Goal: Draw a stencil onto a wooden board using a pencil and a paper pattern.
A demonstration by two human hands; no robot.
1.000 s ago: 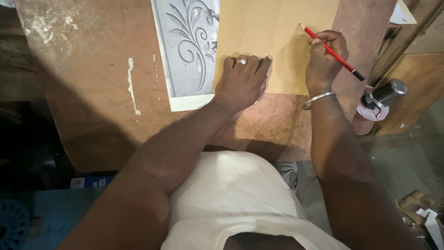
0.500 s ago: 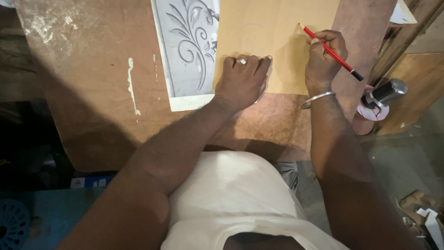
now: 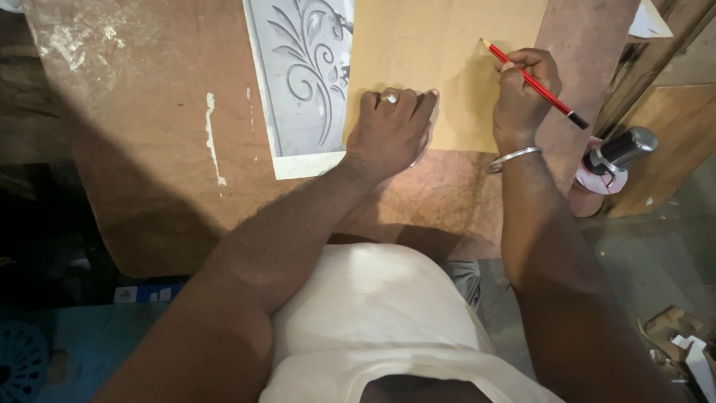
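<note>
Tan board sheet [image 3: 447, 67] flat on brown worktable [image 3: 149, 149] | left hand [image 3: 389, 130] pressed on its lower edge, steadying, grasping nothing | right hand [image 3: 522, 89] clenched round red pencil [image 3: 533, 82], tip at sheet | carved floral panel [image 3: 302, 75] touching alongside

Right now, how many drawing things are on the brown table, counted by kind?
Red pencils with a black end, held in the right hand: 1
Tan flat sheets, under the left hand: 1
Grey panels with a leafy vine pattern: 1
Total: 3
</note>
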